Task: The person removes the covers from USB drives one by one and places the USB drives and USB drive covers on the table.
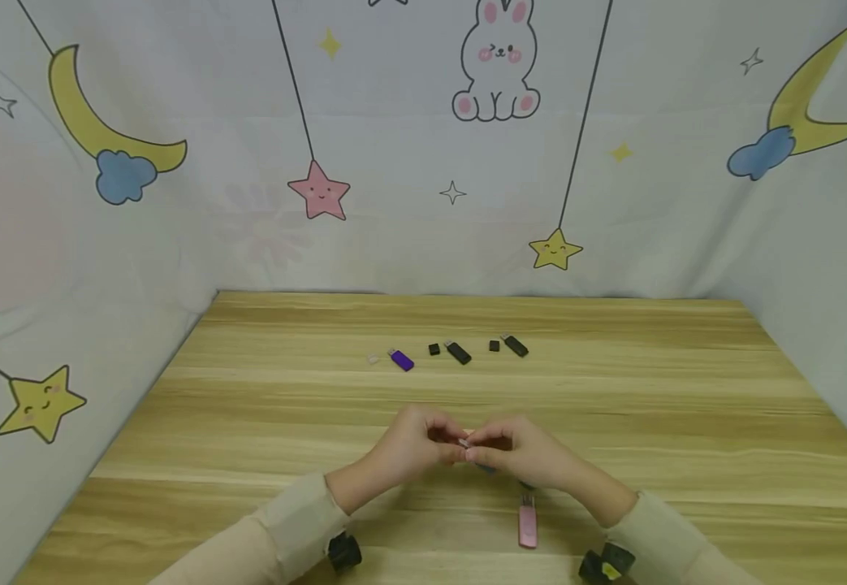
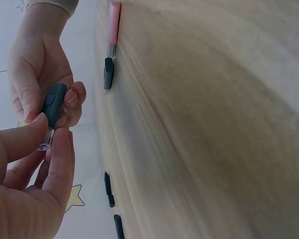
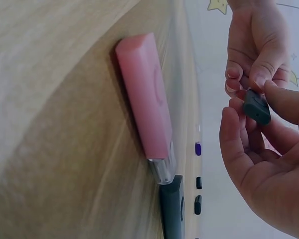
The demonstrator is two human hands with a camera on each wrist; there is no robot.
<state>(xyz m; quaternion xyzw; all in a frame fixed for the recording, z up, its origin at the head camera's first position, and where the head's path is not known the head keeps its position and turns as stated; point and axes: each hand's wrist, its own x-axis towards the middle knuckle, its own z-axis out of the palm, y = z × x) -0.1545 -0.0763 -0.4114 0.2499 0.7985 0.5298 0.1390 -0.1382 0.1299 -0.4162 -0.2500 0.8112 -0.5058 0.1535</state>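
Stick (image 2: 54,103) pinched by left hand (image 1: 410,445), right hand (image 1: 540,455); table edge (image 1: 481,300) well beyond

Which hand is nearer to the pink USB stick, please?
The right hand: in the head view, the pink USB stick lies just below it. The left hand is farther, up and left of the stick.

left hand (image 1: 423,443): pinches | right hand (image 1: 524,448): pinches | both close together | forearms (image 1: 270,535) angled inward

Three flash drives (image 1: 458,353) lie on the table (image 1: 284,406) behind the hands (image 1: 412,445), caps (image 1: 434,349) at their left, another drive (image 1: 528,526) in front.
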